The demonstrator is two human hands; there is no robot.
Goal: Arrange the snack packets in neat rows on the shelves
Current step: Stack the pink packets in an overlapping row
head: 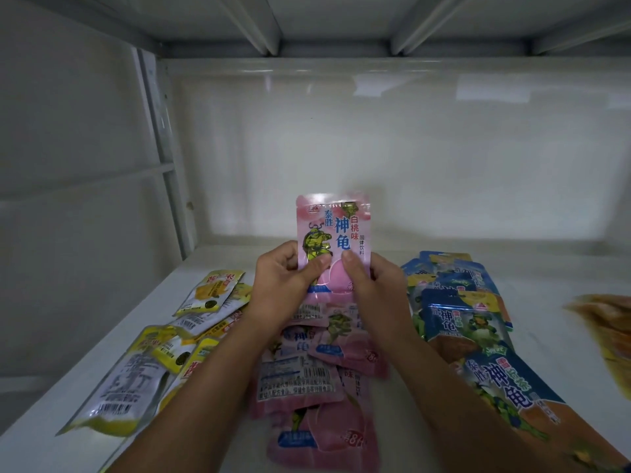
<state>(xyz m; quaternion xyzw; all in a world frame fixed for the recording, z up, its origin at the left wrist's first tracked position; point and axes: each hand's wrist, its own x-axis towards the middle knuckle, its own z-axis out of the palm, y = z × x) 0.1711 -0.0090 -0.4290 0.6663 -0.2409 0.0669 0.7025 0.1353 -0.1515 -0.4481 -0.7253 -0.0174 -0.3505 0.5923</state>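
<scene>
Both hands are up over the middle of the shelf with one pink packet held upright between them, print facing the camera, top edge toward the back wall. The left hand pinches its lower left edge, thumb on the front and fingers curled behind; the right hand does the same on the lower right, thumb pressed on the face. Fingers closed on the packet, then, not spread. Below the wrists lies the pink pile, loose and overlapping, some face up, some showing the barcode side. To the left sits a yellow pile, equally jumbled; to the right a blue pile runs front to back in a rough overlapping line, and something orange blurs at the far right edge. The step looks like placing this pink one as the start of a row. To do it well, I'd say carry it to the clear strip behind the pink pile, keep it square to the back wall, print outward, and settle the bottom edge first. These pouches look slick and soft, so it may slump or slide; leaning it or laying it flat could hold better. Keep it between the yellow and blue lanes, touching neither.
</scene>
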